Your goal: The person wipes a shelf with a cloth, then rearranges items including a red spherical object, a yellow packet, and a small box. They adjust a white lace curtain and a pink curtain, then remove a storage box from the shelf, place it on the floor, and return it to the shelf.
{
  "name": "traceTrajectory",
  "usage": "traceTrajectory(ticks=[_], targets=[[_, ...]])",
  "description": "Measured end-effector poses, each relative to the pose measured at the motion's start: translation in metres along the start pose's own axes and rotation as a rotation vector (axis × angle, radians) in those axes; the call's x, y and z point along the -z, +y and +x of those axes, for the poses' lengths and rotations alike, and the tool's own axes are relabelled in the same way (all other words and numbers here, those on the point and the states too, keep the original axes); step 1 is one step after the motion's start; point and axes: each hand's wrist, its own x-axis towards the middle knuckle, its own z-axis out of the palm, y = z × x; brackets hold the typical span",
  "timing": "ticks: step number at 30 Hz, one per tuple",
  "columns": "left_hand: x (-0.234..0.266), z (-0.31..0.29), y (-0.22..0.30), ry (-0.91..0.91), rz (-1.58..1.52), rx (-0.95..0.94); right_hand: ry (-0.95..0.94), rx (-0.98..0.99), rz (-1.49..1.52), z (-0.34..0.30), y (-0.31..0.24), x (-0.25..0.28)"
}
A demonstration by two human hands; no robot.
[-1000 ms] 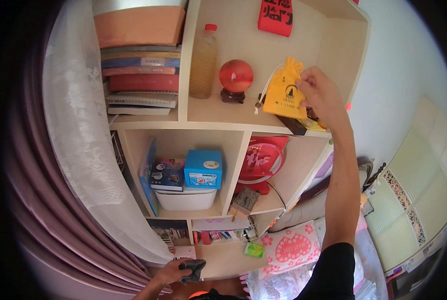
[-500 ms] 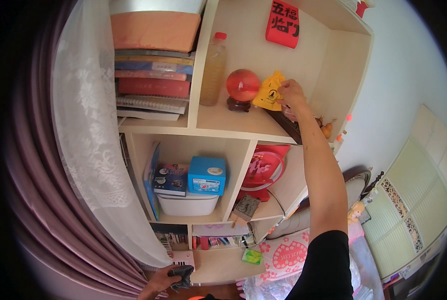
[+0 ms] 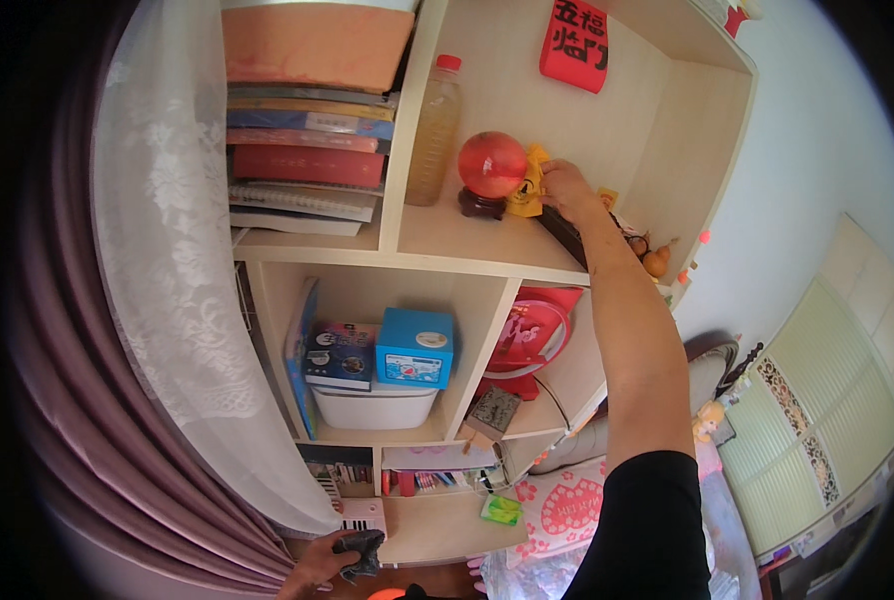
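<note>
Head view shows the yellow pouch [image 3: 533,184] just left of the right grip [image 3: 569,191], partly behind the red ball [image 3: 492,165]; whether it's pinched, I cannot tell. The left grip [image 3: 317,563] clutches dark cloth [image 3: 365,554].

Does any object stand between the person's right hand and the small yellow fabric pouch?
Nothing visible does: the right hand meets the small yellow fabric pouch from the right. The glossy red sphere on its dark stand is left of it.
</note>
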Motion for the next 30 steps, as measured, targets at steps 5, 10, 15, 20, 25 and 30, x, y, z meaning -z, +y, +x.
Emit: traceTrajectory(ticks=[5, 10, 15, 20, 25, 30], targets=[[0.005, 0.008, -0.015, 0.032, 0.108, -0.017, 0.324, 0.214, -0.491, -0.012, -0.012, 0.006], [0.006, 0.010, -0.017, 0.024, 0.080, -0.023, -0.149, 0.150, -0.786, -0.033, -0.044, 0.017], [0.002, 0.008, -0.006, 0.024, 0.127, -0.038, -0.160, 0.224, -0.767, -0.039, -0.052, 0.006], [0.000, 0.011, -0.008, -0.001, 0.131, -0.067, -0.157, 0.234, -0.636, -0.034, -0.042, 0.001], [0.004, 0.014, -0.022, -0.013, 0.093, -0.033, -0.027, 0.141, -0.765, -0.013, -0.018, 0.018], [0.006, 0.013, -0.023, -0.007, 0.101, 0.019, -0.025, 0.171, -0.828, 0.012, 0.004, 0.031]])
